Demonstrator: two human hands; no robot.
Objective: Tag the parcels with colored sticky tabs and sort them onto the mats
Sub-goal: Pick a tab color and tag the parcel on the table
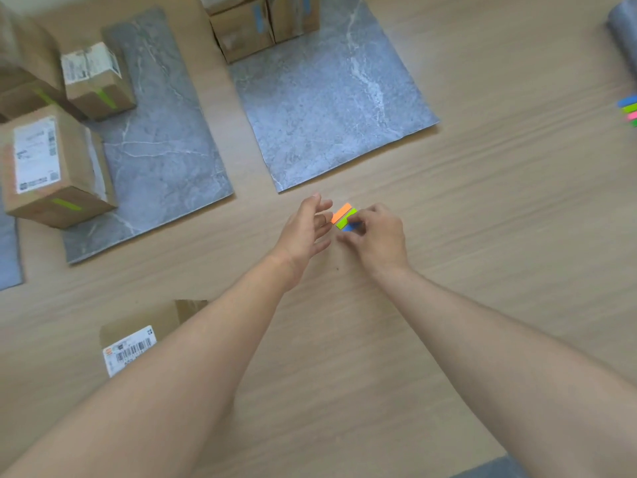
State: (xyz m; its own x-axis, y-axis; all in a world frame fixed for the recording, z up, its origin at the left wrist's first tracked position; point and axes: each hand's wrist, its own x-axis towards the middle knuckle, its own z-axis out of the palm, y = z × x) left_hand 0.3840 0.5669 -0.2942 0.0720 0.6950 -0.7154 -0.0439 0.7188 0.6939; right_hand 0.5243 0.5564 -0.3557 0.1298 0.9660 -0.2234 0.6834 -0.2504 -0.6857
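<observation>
Wooden floor (448, 270) holds grey mats: green-tabbed parcels (51, 170) sit on the left mat (162, 150), blue-tabbed parcels (241, 29) on the far mat (327, 98), so much of the sorting looks done. One parcel (134, 343) by the left forearm lies off the mats, seemingly untagged. At the tab pad (343, 215) the right hand (375, 236) pinches a blue tab (348, 228); the left hand (306, 229) hovers open

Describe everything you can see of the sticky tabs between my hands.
The sticky tabs are three narrow strips side by side, orange, green and blue, papery, angled on the wooden surface before a grey mat. The right hand pinches the blue end, hiding part; the open left hand sits beside the orange strip.
</observation>
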